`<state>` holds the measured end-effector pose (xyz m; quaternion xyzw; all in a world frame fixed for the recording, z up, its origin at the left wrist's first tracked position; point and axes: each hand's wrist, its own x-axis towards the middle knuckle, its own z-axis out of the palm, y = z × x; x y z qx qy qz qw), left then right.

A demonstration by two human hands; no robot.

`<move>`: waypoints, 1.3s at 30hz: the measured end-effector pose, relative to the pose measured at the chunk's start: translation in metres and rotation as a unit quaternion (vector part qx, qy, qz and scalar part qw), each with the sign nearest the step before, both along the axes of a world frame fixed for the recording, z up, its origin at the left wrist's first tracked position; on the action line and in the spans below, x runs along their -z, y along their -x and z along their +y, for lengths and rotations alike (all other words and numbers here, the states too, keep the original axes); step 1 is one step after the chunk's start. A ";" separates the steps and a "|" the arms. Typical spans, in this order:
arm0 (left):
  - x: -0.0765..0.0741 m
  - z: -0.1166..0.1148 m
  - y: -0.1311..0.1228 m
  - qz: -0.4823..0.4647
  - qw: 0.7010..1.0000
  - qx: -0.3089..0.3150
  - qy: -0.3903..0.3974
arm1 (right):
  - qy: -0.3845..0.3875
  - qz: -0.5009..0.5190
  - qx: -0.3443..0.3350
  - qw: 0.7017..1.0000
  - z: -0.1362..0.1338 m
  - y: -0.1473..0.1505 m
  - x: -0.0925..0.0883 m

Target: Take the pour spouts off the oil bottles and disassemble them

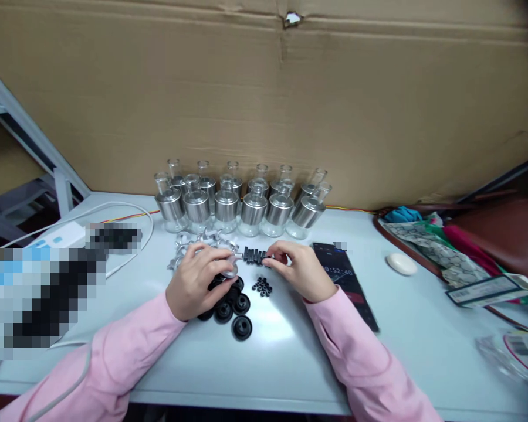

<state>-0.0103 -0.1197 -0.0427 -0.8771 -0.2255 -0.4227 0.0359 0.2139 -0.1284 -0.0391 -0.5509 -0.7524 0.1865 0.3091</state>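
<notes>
My left hand (pixel 202 278) is closed around a silver disc-shaped part (pixel 229 268) with a short stem pointing right. Close by on the right, my right hand (pixel 297 269) pinches at the end of a row of small black ribbed pieces (pixel 254 256); its fingertips partly hide the last piece. Under and in front of the left hand lie several round black caps (pixel 242 327), some covered by the hand. A cluster of tiny black rings (pixel 263 286) sits between the hands. Behind the left hand is a pile of silver and clear parts (pixel 215 238).
Several glass bottles with metal sleeves (pixel 226 206) stand in two rows before a cardboard wall (pixel 264 105). Right of my hand lies a phone (pixel 352 290) showing a timer. A white oval object (pixel 401 264), a box (pixel 495 290) and cables (pixel 152 220) are also around.
</notes>
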 end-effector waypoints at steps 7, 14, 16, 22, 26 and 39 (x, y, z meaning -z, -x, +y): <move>-0.001 0.000 0.000 -0.001 1.000 0.006 -0.005 | 0.184 -0.042 -0.061 0.980 -0.005 -0.006 -0.005; -0.001 0.000 0.000 0.001 1.000 0.009 -0.007 | 0.212 -0.081 -0.065 0.972 -0.007 -0.006 0.000; 0.000 0.000 0.000 -0.003 1.000 0.010 -0.006 | 0.209 -0.080 -0.065 0.972 -0.008 -0.005 0.001; 0.000 0.000 -0.001 -0.024 1.000 0.000 -0.004 | 0.207 -0.060 -0.083 0.973 -0.009 -0.004 -0.002; -0.003 -0.002 0.000 -0.006 0.999 0.015 -0.029 | 0.147 -0.007 -0.066 0.987 -0.010 0.001 -0.008; -0.004 0.000 -0.001 0.007 0.999 0.034 -0.031 | 0.277 0.510 -0.153 0.800 -0.020 0.039 0.004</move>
